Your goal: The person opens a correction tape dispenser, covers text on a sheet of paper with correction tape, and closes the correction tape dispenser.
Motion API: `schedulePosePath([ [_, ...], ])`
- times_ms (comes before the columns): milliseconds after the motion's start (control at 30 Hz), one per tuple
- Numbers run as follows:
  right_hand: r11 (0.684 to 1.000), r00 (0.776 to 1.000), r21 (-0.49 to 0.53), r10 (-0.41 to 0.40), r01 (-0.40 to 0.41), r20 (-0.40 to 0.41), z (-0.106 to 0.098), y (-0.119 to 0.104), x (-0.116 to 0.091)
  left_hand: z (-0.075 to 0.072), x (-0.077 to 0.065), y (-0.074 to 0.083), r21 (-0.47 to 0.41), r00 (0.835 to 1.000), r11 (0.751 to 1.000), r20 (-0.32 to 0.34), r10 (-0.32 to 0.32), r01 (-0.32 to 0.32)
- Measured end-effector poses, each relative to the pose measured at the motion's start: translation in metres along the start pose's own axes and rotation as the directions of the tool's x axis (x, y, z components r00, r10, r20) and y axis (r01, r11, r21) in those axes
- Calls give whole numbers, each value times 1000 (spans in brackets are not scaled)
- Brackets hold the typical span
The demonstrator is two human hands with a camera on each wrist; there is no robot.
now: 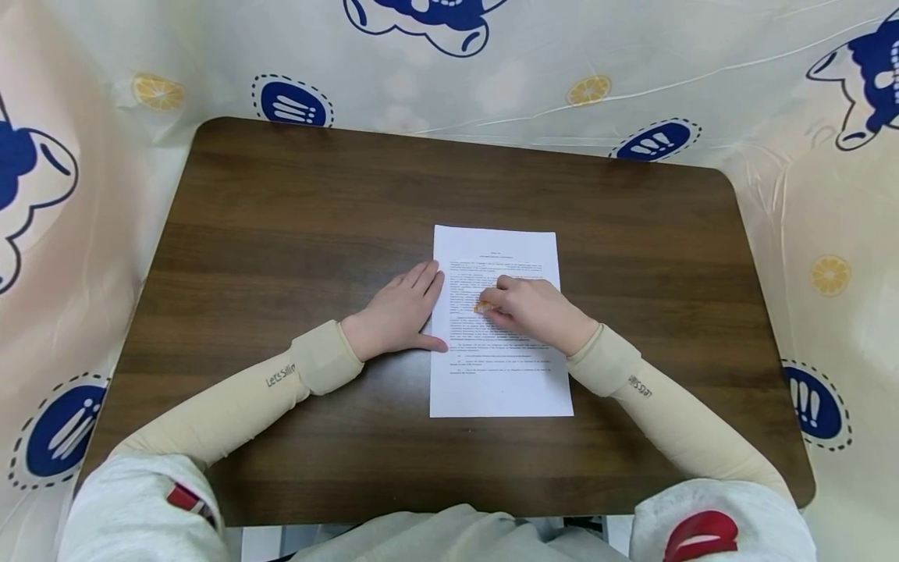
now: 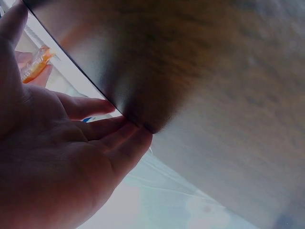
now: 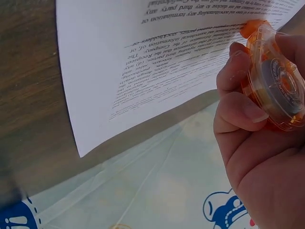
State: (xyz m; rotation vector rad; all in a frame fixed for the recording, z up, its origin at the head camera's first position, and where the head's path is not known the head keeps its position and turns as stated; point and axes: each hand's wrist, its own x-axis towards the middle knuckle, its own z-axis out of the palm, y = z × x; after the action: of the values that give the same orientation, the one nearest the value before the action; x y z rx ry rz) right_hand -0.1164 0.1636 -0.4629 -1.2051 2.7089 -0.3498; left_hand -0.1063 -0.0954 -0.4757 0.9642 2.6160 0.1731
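Note:
A printed sheet of paper [image 1: 502,396] lies on the brown table, its text running in paragraphs. My right hand [image 1: 535,310] grips an orange, see-through correction tape dispenser [image 3: 279,78] over the middle of the page. In the right wrist view the dispenser's orange tip [image 3: 252,28] is right at the printed lines, and a dark reel shows through its casing. Fingers extended and thumb spread, my left hand [image 1: 396,316] rests flat at the sheet's left edge, fingertips and thumb overlapping the margin. The left wrist view shows its palm side, with the dispenser beyond.
The wooden table [image 1: 295,195] has rounded corners and extends well past the sheet on every side. A pale curtain [image 1: 492,86] with blue cartoon prints and orange slices hangs around its back and sides. Cream sleeves cover both forearms.

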Motion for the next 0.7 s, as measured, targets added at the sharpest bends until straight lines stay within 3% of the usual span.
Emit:
schedulePosePath([
  [700,1000,1000,24,7,-7,-11,-1,7,-9,1,0,0,-4,1000,1000,-3,-3,3],
])
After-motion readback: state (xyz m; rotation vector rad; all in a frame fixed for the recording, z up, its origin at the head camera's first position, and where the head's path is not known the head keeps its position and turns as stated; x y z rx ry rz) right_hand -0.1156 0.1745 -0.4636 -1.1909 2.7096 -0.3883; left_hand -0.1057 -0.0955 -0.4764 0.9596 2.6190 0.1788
